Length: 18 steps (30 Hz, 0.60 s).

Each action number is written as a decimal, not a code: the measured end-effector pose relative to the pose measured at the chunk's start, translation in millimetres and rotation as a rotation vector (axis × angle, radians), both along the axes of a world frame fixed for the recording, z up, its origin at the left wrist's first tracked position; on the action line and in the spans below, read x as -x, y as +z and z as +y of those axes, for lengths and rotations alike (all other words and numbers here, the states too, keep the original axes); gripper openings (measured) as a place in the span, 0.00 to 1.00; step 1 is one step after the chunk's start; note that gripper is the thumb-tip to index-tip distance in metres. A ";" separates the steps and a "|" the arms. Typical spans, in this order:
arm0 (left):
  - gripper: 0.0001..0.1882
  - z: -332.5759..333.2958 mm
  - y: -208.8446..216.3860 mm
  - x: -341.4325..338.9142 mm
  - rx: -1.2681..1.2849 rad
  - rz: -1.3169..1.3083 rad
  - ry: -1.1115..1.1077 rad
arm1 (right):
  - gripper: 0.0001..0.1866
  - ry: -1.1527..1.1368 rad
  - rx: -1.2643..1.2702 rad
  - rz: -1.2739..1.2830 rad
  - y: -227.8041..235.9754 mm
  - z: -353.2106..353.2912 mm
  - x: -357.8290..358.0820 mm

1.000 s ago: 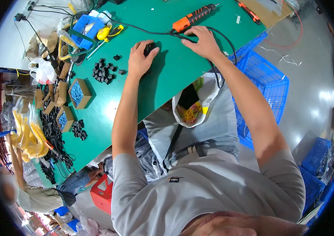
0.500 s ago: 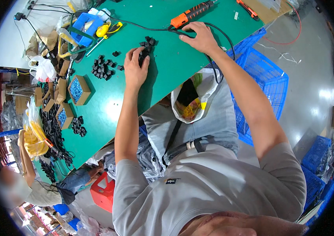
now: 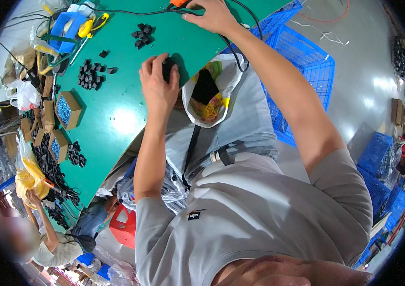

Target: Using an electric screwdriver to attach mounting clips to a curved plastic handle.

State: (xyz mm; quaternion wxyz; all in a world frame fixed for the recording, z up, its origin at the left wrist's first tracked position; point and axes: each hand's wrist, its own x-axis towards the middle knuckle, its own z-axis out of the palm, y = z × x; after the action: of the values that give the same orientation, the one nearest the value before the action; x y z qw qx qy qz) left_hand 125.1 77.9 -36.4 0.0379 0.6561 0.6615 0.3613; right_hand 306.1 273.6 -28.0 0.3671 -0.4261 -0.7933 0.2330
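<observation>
My left hand (image 3: 159, 83) rests on the green table (image 3: 116, 90) by its near edge, fingers curled around small black blocks (image 3: 168, 68); the palm hides how many. Further back lie a loose group of similar blocks (image 3: 143, 36) and a larger heap (image 3: 91, 75) to the left. At the top of the view my right hand (image 3: 214, 16) lies with thumb and fingers apart, beside the orange end of a power screwdriver (image 3: 178, 2) and its black cord (image 3: 140, 11). Below the table edge, an open white bag (image 3: 233, 71) with dark contents sits at my lap.
Left on the table stand cardboard boxes of blue screws (image 3: 64, 110), a blue bin (image 3: 66, 31) and a yellow tape measure (image 3: 86, 28). Blue crates (image 3: 302, 62) stand on the floor to the right. A person (image 3: 57, 245) works at lower left, near a red stool (image 3: 122, 229).
My left hand has drawn toward the table's near edge with black blocks, leaving some behind. The view has shifted, so the screwdriver is mostly out of frame. The other person's arms moved.
</observation>
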 end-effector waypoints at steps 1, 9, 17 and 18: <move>0.22 -2.3 -0.5 -7.3 0.004 -0.005 0.000 | 0.19 -0.010 0.037 -0.009 0.1 -0.8 -0.5; 0.22 -17.5 -5.4 -61.2 -0.045 0.073 -0.028 | 0.20 -0.003 0.036 -0.014 1.0 -1.9 -4.5; 0.24 -37.5 -24.3 -87.6 -0.122 0.006 -0.090 | 0.21 -0.019 0.090 -0.027 4.5 -1.8 0.1; 0.25 -41.0 -24.2 -88.4 -0.106 0.043 -0.119 | 0.21 -0.015 0.089 -0.021 4.7 -3.0 0.6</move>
State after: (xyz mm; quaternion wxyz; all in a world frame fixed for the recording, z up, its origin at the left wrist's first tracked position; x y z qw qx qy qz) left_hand 213.5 36.9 -60.6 0.0104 0.7030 0.6019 0.3785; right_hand 305.5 270.6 -23.3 0.3411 -0.4505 -0.7828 0.2606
